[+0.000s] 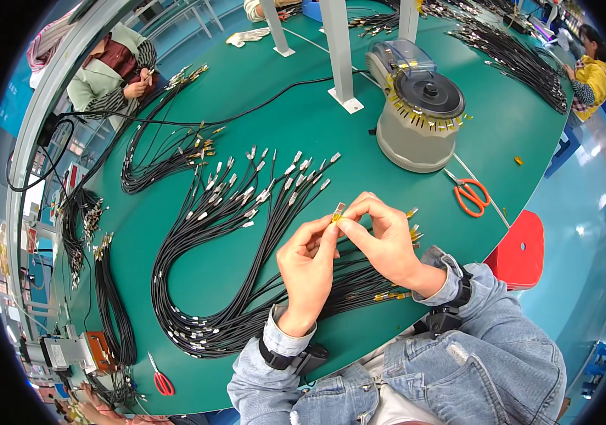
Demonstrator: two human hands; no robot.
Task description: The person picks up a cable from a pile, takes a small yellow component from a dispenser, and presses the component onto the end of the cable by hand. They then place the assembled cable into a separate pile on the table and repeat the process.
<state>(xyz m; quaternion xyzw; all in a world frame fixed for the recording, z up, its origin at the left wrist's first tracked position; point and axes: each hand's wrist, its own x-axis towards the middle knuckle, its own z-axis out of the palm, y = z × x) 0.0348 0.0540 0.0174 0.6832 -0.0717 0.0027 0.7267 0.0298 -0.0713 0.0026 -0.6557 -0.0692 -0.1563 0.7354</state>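
The cable end (pixel 338 210) with its small metal tip and a bit of yellow tape is pinched between both hands, just above the middle of the big green surface (pixel 303 120). That surface is round at its edges and fills most of the view. On it lies a big bunch of black cables (pixel 225 283), looped in long curves, with their shiny metal tips fanned out near the hands. More black cable bunches (pixel 154 156) lie farther off to the left, and another long row (pixel 515 57) lies at the far right. A grey round machine with a dark lid (pixel 420 120) stands behind the hands, with little yellow tape pieces stuck around its rim. A red stool (pixel 523 248) sits just beside the surface on the right. Orange scissors (pixel 469 195) lie near the machine. Small red scissors (pixel 161 379) lie at the near left edge.

The left hand (pixel 308 269) comes up from below, and its fingers (pixel 328 234) are closed on the cable end. The right hand (pixel 388 237) is next to it, touching it, and its fingers (pixel 360 209) are closed on the same tip from the other side. Both arms wear blue jean sleeves.

A person in a yellow top (pixel 590 78) sits at the far right. Another person (pixel 115 71) sits at the far left.
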